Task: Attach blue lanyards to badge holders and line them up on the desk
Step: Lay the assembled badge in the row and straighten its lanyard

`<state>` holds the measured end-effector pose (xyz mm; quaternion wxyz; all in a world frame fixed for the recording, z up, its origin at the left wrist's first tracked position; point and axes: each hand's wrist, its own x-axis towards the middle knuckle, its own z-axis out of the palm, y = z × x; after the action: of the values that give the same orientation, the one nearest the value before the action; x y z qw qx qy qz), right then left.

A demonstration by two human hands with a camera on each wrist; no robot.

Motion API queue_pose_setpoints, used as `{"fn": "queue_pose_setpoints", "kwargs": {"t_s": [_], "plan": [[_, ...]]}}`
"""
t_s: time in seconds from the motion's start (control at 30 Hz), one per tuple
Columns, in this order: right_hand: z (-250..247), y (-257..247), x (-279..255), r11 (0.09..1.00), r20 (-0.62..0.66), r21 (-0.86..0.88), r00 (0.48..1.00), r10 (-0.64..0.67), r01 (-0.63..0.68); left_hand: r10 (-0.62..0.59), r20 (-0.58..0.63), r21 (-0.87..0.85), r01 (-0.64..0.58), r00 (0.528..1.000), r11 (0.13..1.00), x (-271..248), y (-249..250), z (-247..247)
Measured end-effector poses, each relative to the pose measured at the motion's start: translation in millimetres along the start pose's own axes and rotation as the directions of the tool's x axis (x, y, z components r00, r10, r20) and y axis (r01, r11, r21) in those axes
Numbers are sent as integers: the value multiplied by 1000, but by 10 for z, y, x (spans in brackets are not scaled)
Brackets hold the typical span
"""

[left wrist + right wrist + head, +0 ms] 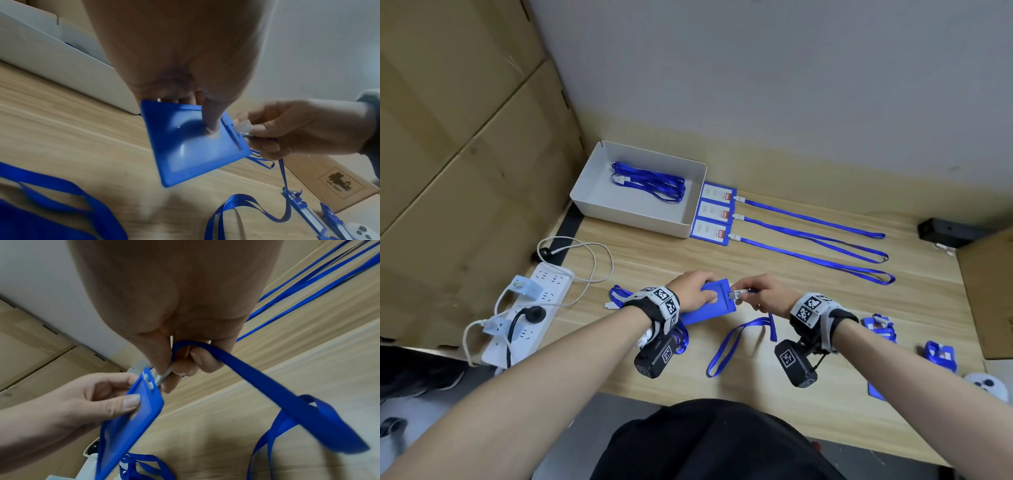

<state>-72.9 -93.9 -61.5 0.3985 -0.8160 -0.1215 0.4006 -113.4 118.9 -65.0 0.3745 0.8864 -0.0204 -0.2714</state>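
Observation:
My left hand [697, 291] grips a blue badge holder [709, 306] [195, 146] [131, 418] above the wooden desk [774, 404], thumb on one face and fingers behind. My right hand [763, 294] pinches the metal clip [738, 294] [245, 128] [163, 377] of a blue lanyard [736, 342] [287, 402] right at the holder's slotted edge. The strap hangs from that hand down onto the desk. Three finished badges [714, 214] lie in a column at the back, their lanyards [815, 240] stretched to the right.
A white tray [592, 178] at the back left holds spare lanyards [650, 181]. More lanyards [619, 298] lie under my left wrist, and badge holders [941, 354] sit at the right. A power strip [524, 318] with cables occupies the left edge. Cardboard [989, 294] stands at right.

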Motion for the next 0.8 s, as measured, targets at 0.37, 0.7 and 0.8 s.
{"fn": "queue_pose_setpoints", "kwargs": {"t_s": [0.37,0.7,0.8], "plan": [[180,-102,166,999,16,-26,1000,-20,20,-38,-130,163,59,991,985,-22,-67,-170],[163,-65,279,995,-147,90,989,-22,35,-76,-113,168,95,991,981,187,-41,-221],[107,-14,319,994,-192,106,981,-19,40,-108,-93,79,116,990,990,339,-83,-236]]}}
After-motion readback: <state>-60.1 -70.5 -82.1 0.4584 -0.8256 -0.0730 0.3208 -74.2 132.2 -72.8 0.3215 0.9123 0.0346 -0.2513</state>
